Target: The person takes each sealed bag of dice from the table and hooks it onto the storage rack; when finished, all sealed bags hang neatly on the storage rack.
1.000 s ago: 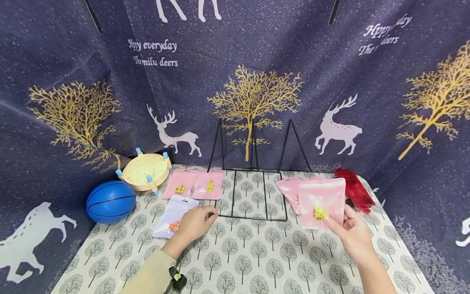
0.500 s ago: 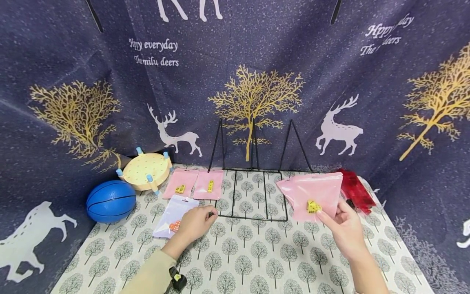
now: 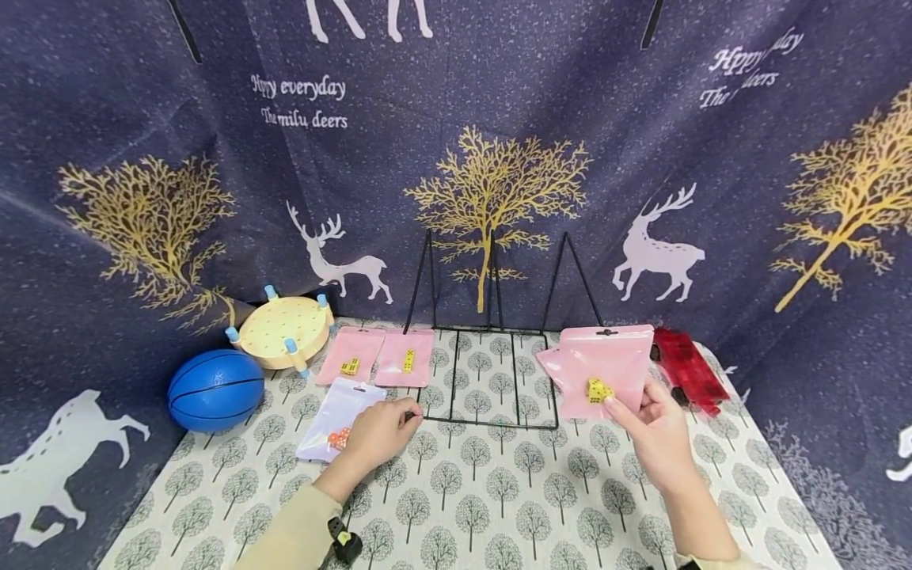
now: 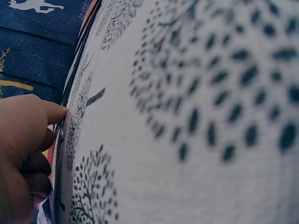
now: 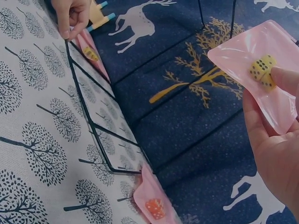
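Observation:
Raised over the right of the table, a pink zip bag point(image 3: 606, 356) with yellow dice point(image 3: 597, 390) inside is held by my right hand point(image 3: 659, 443), thumb across its front by the dice. The right wrist view shows the same pink bag point(image 5: 240, 44) close up. My left hand point(image 3: 378, 435) pinches the near left corner of a black wire rack point(image 3: 484, 424) between thumb and index finger. In the left wrist view the left hand point(image 4: 21, 135) has its other fingers curled. Another pink bag point(image 5: 145, 186) with an orange die lies at the rack's right end, partly hidden in the head view.
Two pink bags point(image 3: 420, 348) with yellow dice lie left of the rack. A pale lilac bag point(image 3: 331, 408) with orange dice is partly under the left hand. Farther left are a blue ball point(image 3: 215, 392) and an upturned round stool point(image 3: 285, 328); red see-through material point(image 3: 687, 368) lies back right.
My right hand has moved left and away from me with the pink bag, which now hangs nearer the rack's right side, its hanger hole showing. The left hand stays put.

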